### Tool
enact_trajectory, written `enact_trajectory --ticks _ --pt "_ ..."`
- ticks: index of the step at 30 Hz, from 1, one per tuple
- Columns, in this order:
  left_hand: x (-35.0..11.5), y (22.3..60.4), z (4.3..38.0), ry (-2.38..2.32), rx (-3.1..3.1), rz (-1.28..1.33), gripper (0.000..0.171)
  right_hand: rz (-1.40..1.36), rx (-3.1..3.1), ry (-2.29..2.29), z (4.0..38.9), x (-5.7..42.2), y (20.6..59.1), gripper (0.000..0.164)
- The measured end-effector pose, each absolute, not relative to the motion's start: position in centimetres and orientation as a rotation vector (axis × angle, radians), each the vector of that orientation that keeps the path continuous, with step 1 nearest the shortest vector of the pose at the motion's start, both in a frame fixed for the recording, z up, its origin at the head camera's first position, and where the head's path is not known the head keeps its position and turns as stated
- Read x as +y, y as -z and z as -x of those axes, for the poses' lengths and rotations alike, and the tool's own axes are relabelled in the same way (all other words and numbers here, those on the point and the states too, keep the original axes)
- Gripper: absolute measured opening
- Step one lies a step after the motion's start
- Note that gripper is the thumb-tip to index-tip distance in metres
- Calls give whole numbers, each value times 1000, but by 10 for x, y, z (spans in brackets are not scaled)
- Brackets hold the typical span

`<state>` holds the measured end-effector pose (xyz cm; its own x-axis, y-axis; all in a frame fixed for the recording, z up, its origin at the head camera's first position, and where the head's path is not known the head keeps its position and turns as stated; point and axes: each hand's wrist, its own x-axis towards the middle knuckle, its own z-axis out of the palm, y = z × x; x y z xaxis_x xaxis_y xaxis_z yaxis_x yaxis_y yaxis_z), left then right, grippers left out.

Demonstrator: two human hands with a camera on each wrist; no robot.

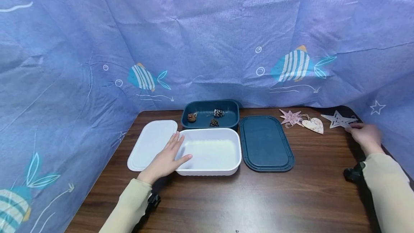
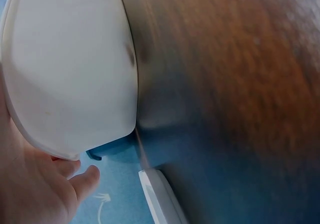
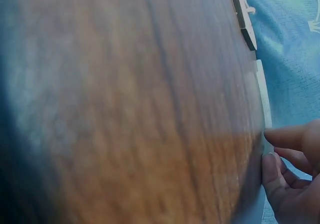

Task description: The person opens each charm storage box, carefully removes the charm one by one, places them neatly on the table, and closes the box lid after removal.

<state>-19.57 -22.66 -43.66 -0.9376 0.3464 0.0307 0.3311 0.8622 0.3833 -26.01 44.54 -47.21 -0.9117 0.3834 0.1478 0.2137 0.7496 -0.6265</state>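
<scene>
Pinching a silver star (image 1: 338, 120), the right hand (image 1: 366, 137) is outstretched; the left hand (image 1: 166, 156) lies splayed at a white box (image 1: 211, 152).

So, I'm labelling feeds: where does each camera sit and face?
Head: head-worn, facing forward-down across the table; left hand, right hand and sleeves show.
Left wrist: wrist-worn, facing the white container; left hand shows.
Right wrist: wrist-worn, facing the table; right hand shows.
Head and left wrist share the white container.
</scene>
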Motion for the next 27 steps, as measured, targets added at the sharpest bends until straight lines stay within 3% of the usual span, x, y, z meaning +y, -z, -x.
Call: enact_trajectory --ticks 8,18,27 --pt "-225 437 196 -590 2985 -528 95 352 -2687 -838 265 433 469 44" --pt "-223 434 195 -582 2983 -517 95 -108 -2820 -824 282 384 452 44" --pt "-223 434 195 -582 2980 -503 95 -338 -2988 -755 285 328 453 76"
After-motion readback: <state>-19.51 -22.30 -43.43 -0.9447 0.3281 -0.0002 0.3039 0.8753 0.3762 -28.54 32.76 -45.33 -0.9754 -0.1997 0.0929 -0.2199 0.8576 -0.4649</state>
